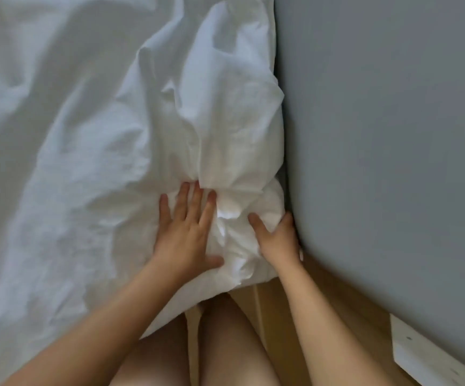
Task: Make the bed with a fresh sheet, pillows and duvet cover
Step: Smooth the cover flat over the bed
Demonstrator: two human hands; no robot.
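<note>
Covering everything left of the wall (378, 135), the white sheet (58, 162) lies loose and creased over the bed, not yet pulled flat. Could be the duvet cover instead, cannot tell from the fabric alone. The grey-blue wall runs down the right side.

A long ridge of the sheet (225, 93) is heaped right against the wall and narrows into a tight wad (239, 218) at the near bed corner, touching the wall. Likely gathered there because slack has to be taken up before that corner gets tucked or hooked.

Wooden floor (281, 316) shows at the foot of the wall, with a white skirting board (420, 355) lower right. The person's bare legs (225, 344) stand close to the bed edge, just left of the wall.

The left hand (186, 235) is on the side of the wad away from the wall: fingers straight and spread, palm pressing down, probably pinning the fabric so it doesn't slide.

The right hand (278, 238) is squeezed between wad and wall, thumb dug in, fingers wrapped round the wad and mostly hidden. Looks like a grip for pulling the corner down.

Judgement: corner-fitting step, early in the task; no pillows in view.
</note>
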